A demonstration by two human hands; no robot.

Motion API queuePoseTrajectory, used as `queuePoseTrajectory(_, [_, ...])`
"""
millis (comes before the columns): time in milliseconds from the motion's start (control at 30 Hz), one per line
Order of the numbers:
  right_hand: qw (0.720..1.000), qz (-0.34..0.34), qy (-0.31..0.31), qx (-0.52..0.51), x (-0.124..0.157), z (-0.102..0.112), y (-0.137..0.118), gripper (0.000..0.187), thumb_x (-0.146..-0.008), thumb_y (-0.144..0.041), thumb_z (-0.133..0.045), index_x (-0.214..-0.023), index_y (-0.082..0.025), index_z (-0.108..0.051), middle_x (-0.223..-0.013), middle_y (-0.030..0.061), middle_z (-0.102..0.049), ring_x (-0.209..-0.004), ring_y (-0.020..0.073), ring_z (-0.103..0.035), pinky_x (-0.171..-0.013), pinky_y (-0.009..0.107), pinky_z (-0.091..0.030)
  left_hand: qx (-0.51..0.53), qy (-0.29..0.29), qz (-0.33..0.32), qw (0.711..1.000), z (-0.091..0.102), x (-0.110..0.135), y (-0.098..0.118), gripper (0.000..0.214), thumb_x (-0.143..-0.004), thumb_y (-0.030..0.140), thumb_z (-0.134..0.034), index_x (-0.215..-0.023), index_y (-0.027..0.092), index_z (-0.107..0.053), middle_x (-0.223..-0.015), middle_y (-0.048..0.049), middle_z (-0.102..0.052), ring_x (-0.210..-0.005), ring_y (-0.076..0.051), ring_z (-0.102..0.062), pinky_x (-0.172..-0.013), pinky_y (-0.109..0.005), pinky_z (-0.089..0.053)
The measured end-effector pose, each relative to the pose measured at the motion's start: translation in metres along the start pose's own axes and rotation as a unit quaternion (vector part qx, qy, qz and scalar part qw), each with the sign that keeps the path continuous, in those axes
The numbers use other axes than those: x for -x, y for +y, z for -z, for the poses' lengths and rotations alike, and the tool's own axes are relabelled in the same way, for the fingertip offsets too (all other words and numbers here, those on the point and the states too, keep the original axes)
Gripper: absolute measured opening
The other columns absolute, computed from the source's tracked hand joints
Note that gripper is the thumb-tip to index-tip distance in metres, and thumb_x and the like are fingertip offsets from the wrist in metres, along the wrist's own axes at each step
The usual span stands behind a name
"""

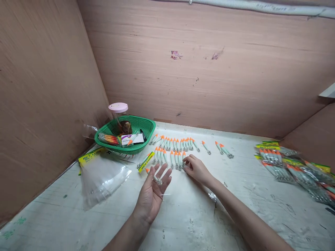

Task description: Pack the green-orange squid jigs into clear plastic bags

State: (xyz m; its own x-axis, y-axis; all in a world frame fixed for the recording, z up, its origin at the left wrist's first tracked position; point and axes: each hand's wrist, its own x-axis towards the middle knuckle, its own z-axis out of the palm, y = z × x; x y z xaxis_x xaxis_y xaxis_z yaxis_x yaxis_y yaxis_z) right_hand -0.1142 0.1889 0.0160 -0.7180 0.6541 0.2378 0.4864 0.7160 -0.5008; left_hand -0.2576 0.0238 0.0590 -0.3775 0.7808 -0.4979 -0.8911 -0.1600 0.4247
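My left hand (154, 191), palm up with its fingers spread, holds a clear bag with a yellow header (146, 162) under the thumb. An orange-tipped squid jig (157, 180) with metal hooks lies over that palm, apparently in the bag. My right hand (195, 169) is closed at the right end of the nearer row of squid jigs (176, 159), its fingertips pinching the end jig (184, 155). Behind it runs a second row of jigs (178, 144), with a few loose jigs (206, 147) further right.
Empty clear bags with yellow headers (102, 181) lie at the left. Behind them stands a green basket (141, 122) holding a pink-lidded jar (118, 107), a small box and jigs. Filled jig packs (293, 167) are piled at right. Wooden walls (209, 69) enclose the table.
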Motion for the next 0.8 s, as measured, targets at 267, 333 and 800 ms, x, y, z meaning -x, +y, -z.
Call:
queuePoseTrajectory(267, [1.0, -0.011, 0.01, -0.009, 0.006, -0.006, -0.006, 0.008, -0.082, -0.023, -0.058, -0.087, -0.017, -0.057, -0.087, 0.0021, -0.056, -0.074, 0.0132, -0.055, -0.066, 0.029, -0.048, -0.004, -0.011, 0.007, 1.0, 0.002, 0.001, -0.003, 0.018, -0.088, 0.023, -0.053, -0.097, 0.01, -0.062, -0.106, -0.0126, -0.07, -0.097, -0.028, -0.067, -0.072, -0.031, -0.06])
queuePoseTrajectory(333, [0.999, -0.012, 0.029, -0.024, 0.012, 0.002, -0.01, 0.004, -0.08, -0.02, -0.056, -0.084, -0.018, -0.057, -0.081, 0.0019, -0.054, -0.066, 0.0128, -0.053, -0.062, 0.028, -0.047, -0.006, -0.007, 0.011, 1.0, 0.002, 0.002, -0.003, 0.019, -0.087, 0.024, -0.054, -0.096, 0.01, -0.062, -0.107, -0.0125, -0.07, -0.097, -0.027, -0.067, -0.071, -0.03, -0.06])
queuePoseTrajectory(800, [0.978, 0.204, -0.028, -0.029, 0.099, 0.067, -0.125, 0.022, -0.078, -0.008, -0.054, -0.095, -0.022, -0.057, -0.079, 0.0043, -0.061, -0.073, 0.0187, -0.056, -0.063, 0.031, -0.051, -0.01, -0.05, 0.055, 0.997, 0.003, 0.008, -0.012, 0.022, -0.085, 0.027, -0.057, -0.099, 0.011, -0.063, -0.118, -0.0143, -0.064, -0.102, -0.029, -0.064, -0.085, -0.039, -0.055])
